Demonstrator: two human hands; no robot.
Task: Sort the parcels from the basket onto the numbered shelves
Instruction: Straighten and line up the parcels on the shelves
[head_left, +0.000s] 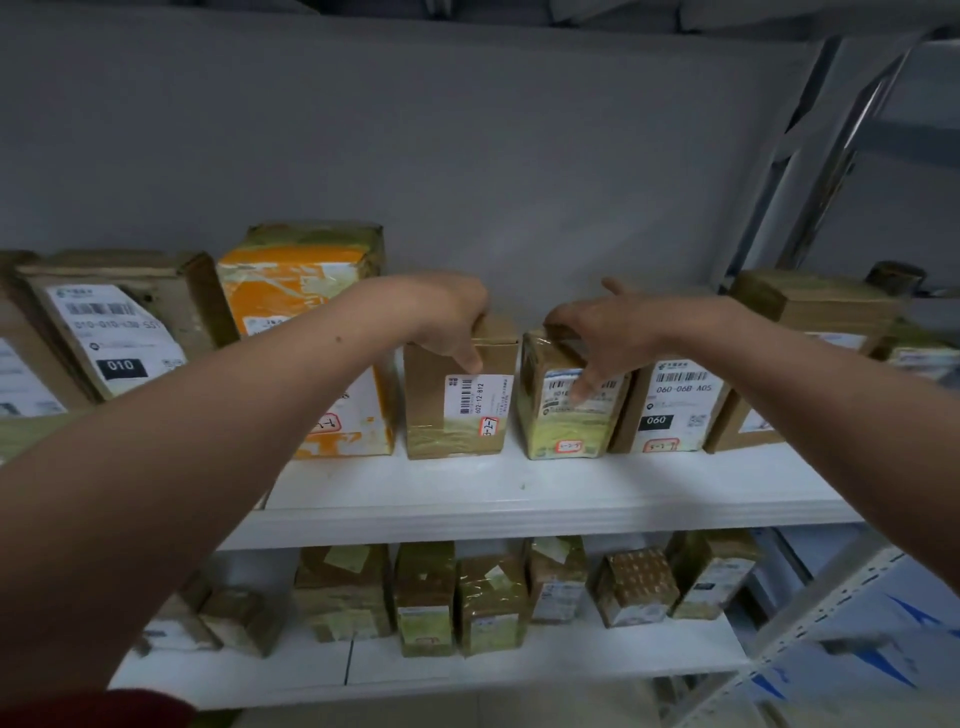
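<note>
A brown parcel (457, 415) is seen standing upright on the upper shelf (519, 493), near the middle of the row, with a white barcode label and a small red-edged tag marked "3-2-7" on its front face. It is gripped from above by the left hand (447, 317): the fingers are curled over its top edge and hidden behind it, while the thumb is laid down the front face as far as the top of the label. Just beside it on the right, with a narrow gap between, a taped parcel (566, 431) wrapped in yellowish film is held by the right hand (597, 332). That hand is spread wider; some fingers are hooked over the parcel's top left corner, the thumb is pressed on the printed label on the front, and one finger is raised clear above the hand. Whether the taped parcel touches the 060 box (670, 410) on its right cannot be told, though the two are set very close. To the left of the brown parcel a taller orange parcel (306, 291) is stood against it, and further left a 010 box (119, 332) is leaned back. More small parcels are lined up on the lower shelf (467, 675). A grey wall (467, 156) is seen behind the shelves and a metal upright (810, 171) at the right.
</note>
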